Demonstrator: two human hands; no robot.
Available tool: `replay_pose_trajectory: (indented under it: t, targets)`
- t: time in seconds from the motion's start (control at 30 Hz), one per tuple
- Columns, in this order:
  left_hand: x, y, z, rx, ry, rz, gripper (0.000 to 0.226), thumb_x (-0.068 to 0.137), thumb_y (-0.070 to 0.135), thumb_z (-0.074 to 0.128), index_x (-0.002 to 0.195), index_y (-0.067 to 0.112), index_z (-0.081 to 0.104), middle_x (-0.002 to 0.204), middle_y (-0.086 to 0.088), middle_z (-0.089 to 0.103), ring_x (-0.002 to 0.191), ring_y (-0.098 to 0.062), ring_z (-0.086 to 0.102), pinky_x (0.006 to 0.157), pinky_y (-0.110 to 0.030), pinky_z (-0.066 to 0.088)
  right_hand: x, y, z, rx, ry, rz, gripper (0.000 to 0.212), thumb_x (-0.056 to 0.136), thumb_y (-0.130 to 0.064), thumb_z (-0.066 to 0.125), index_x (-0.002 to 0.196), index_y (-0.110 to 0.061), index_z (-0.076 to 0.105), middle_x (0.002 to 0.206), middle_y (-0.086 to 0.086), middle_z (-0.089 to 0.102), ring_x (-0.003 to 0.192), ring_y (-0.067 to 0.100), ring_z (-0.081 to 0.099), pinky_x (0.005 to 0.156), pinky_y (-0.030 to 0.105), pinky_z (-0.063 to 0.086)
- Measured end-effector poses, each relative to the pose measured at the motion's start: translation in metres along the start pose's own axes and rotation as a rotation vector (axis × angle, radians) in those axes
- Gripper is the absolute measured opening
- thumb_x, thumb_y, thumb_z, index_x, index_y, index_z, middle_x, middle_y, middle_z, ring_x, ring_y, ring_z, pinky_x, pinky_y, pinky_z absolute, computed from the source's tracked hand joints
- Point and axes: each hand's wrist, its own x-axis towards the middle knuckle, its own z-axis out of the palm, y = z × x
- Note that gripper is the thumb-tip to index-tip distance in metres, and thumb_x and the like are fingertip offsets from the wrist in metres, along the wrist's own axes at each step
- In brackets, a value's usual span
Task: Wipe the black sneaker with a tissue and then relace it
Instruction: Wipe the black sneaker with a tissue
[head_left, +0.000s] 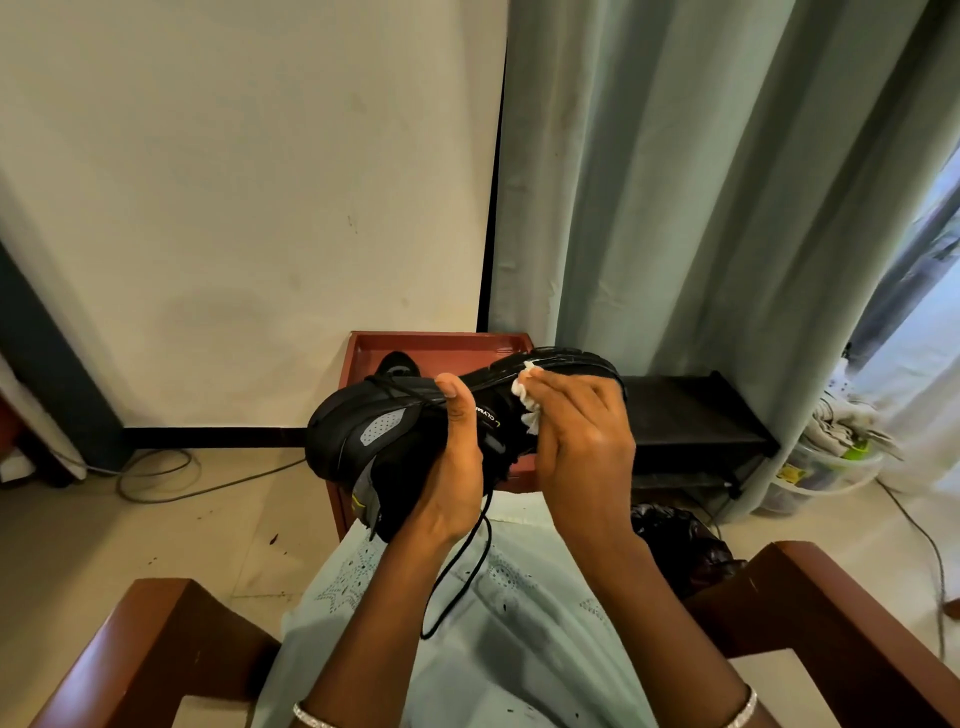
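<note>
Wiping mid-frame: left grip (453, 462) wraps the black sneaker (335, 434) at its stiff-looking midfoot; right grip (584, 441) pinches flimsy, probably tearable tissue (523, 388).

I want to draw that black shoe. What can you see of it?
The black sneaker is held sideways in the air, ridged sole turned up. It has a grey dotted patch and small white letters. The left hand grips its middle, thumb on the sole. The right hand holds a white tissue against the sole. One black lace hangs loose over the lap.
</note>
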Motion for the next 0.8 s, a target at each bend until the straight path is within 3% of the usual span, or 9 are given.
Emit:
replay_pose_trajectory:
  t: [0.13, 0.23, 0.33, 0.47, 0.53, 0.7, 0.8]
  targets:
    - [-0.002, 0.002, -0.001, 0.026, -0.01, -0.024, 0.077, 0.074, 0.064, 0.008, 0.088, 0.027, 0.074, 0.082, 0.009, 0.077, 0.084, -0.002, 0.073, 0.064, -0.015, 0.054, -0.009, -0.027, -0.006, 0.192, -0.001, 0.09, 0.029, 0.087, 0.002, 0.063, 0.109, -0.011, 0.075, 0.107, -0.001, 0.073, 0.1, 0.016, 0.063, 0.089, 0.024, 0.05]
    - [0.0, 0.001, -0.006, 0.031, 0.03, -0.017, 0.078, 0.074, 0.065, 0.008, 0.083, 0.016, 0.07, 0.075, 0.006, 0.075, 0.078, -0.003, 0.072, 0.066, -0.014, 0.053, -0.02, -0.045, -0.012, 0.307, -0.034, 0.093, 0.031, 0.086, 0.002, 0.064, 0.112, -0.011, 0.074, 0.108, -0.003, 0.072, 0.102, 0.011, 0.063, 0.087, 0.025, 0.053]
    - [0.0, 0.001, -0.005, 0.028, 0.034, -0.026, 0.079, 0.071, 0.068, 0.012, 0.076, 0.022, 0.077, 0.08, 0.003, 0.077, 0.083, -0.007, 0.073, 0.067, -0.017, 0.055, -0.019, -0.038, -0.008, 0.257, -0.026, 0.06, 0.027, 0.091, -0.003, 0.06, 0.113, -0.01, 0.074, 0.109, -0.001, 0.072, 0.102, 0.013, 0.063, 0.089, 0.025, 0.052]
    - [0.0, -0.001, 0.001, 0.029, 0.07, -0.013, 0.077, 0.075, 0.07, 0.013, 0.105, 0.027, 0.07, 0.103, 0.001, 0.076, 0.102, -0.013, 0.071, 0.083, -0.029, 0.058, -0.005, -0.017, 0.003, 0.06, 0.009, 0.038, 0.023, 0.093, -0.008, 0.059, 0.11, -0.005, 0.074, 0.108, 0.005, 0.072, 0.1, 0.02, 0.063, 0.089, 0.025, 0.051]
    - [0.0, 0.0, 0.002, 0.03, 0.08, -0.012, 0.075, 0.075, 0.068, 0.013, 0.108, 0.027, 0.067, 0.101, 0.003, 0.076, 0.101, -0.012, 0.071, 0.076, -0.026, 0.058, -0.002, -0.014, 0.005, 0.018, 0.022, 0.065, 0.024, 0.093, -0.009, 0.057, 0.109, -0.004, 0.074, 0.107, 0.005, 0.072, 0.099, 0.021, 0.063, 0.089, 0.026, 0.051]
    - [-0.006, 0.004, -0.002, 0.056, 0.044, -0.02, 0.073, 0.08, 0.061, 0.004, 0.087, 0.025, 0.068, 0.073, 0.017, 0.075, 0.077, 0.008, 0.069, 0.061, -0.006, 0.05, -0.015, -0.043, -0.011, 0.225, -0.043, 0.162, 0.027, 0.089, -0.004, 0.063, 0.11, -0.015, 0.075, 0.106, -0.005, 0.073, 0.098, 0.011, 0.062, 0.079, 0.032, 0.056]
    - [-0.003, 0.003, -0.007, 0.037, 0.091, -0.019, 0.089, 0.097, 0.053, -0.003, 0.067, 0.025, 0.077, 0.074, 0.007, 0.076, 0.078, -0.001, 0.072, 0.068, -0.014, 0.055, -0.021, -0.053, -0.016, 0.284, -0.052, 0.129, 0.027, 0.088, -0.004, 0.066, 0.112, -0.013, 0.075, 0.107, -0.005, 0.073, 0.099, 0.009, 0.063, 0.08, 0.028, 0.056]
